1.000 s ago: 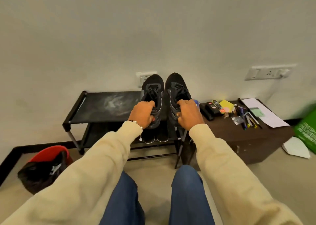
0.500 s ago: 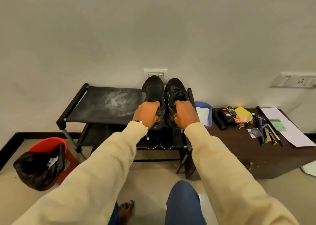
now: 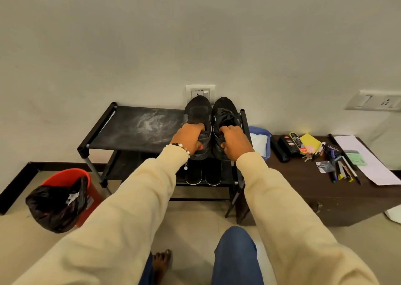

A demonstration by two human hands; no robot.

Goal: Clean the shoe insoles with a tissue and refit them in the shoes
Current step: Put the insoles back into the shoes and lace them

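Two black lace-up shoes, left shoe (image 3: 198, 120) and right shoe (image 3: 224, 117), sit side by side on the rack's top shelf, toes toward the wall. Insoles apparently inside; not visible.

One head-worn wide-angle view only, looking forward and down from above outstretched cream sleeves. It faces a plain pale wall (image 3: 195, 35) at 12 o'clock, the black metal-framed shoe rack (image 3: 134, 130) at arm's reach, a dark brown wooden worktop (image 3: 314, 189) at 3 o'clock, beige floor beneath.
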